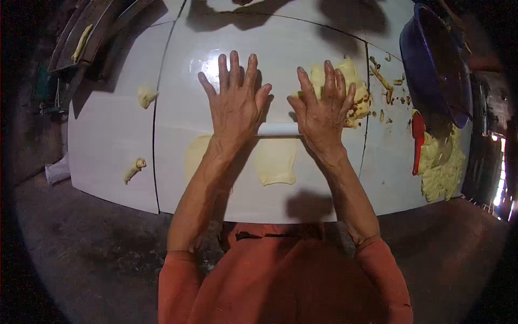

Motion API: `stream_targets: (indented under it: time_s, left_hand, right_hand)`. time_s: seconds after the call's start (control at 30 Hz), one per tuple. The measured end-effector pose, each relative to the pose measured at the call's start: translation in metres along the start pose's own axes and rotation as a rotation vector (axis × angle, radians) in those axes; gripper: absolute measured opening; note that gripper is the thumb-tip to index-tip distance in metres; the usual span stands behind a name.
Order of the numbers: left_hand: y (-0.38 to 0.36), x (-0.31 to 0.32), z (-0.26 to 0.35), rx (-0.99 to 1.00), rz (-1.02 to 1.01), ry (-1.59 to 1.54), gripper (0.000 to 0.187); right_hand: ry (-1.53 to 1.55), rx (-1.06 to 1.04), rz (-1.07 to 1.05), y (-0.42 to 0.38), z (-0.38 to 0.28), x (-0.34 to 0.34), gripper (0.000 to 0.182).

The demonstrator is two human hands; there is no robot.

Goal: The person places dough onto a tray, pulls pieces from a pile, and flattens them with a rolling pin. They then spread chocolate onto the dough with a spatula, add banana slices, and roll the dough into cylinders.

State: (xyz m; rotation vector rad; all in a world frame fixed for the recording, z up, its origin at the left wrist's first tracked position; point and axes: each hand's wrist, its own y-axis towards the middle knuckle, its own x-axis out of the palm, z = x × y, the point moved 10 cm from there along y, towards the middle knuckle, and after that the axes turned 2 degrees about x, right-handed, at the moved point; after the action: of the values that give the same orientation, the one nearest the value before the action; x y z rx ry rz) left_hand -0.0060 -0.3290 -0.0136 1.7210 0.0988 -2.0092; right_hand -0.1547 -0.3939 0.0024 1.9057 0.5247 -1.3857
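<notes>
A white rolling pin [279, 129] lies crosswise on the white tabletop under both palms. My left hand [235, 105] rests flat on its left end with the fingers spread. On its right end lies my right hand [322, 108], fingers also stretched out. Just below the pin is a thin, flattened sheet of pale dough [275, 162]. Another flat dough sheet [197, 154] sits to the left, partly covered by my left forearm. Beyond my right fingers spreads a lumpy yellow dough mass [348, 73] with brown bits along its edge.
Two small dough pieces, an upper one [147, 96] and a rolled one [134, 169], lie at left. A dark blue basin [431, 65], a red-handled tool [417, 141] and more yellow dough [443, 167] are at right. Wooden trays [89, 40] stand at upper left.
</notes>
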Motion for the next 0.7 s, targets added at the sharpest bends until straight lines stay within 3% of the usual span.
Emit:
stream_targets:
  time_s: [0.1,0.17,0.37,0.4,0.5,0.53,0.7]
  left_hand:
    - [-0.001,0.007,-0.005,0.035,-0.008,0.009,0.071]
    - [-0.014,0.004,-0.002,0.063,-0.054,-0.079,0.073]
    - [-0.055,-0.035,0.031,0.234,-0.122,-0.096,0.082]
    - [-0.070,-0.022,0.032,0.232,-0.148,-0.060,0.079]
    - [-0.107,-0.021,0.041,0.211,-0.204,-0.035,0.074]
    - [-0.120,-0.022,0.044,0.188,-0.234,-0.046,0.072]
    - [-0.199,-0.032,0.059,0.140,-0.267,-0.208,0.070]
  right_hand:
    - [0.215,-0.343,-0.024,-0.018,-0.031,-0.026,0.060]
    - [0.245,-0.426,-0.235,-0.049,-0.027,0.016,0.057]
    - [0.372,-0.347,-0.306,-0.062,-0.031,-0.046,0.048]
    - [0.328,-0.336,-0.386,-0.070,-0.032,-0.038,0.053]
    - [0.126,-0.300,-0.305,-0.099,-0.033,-0.023,0.061]
    - [0.197,-0.190,-0.453,-0.109,-0.031,-0.017,0.064]
    - [0.145,-0.249,-0.341,-0.187,-0.039,-0.028,0.061]
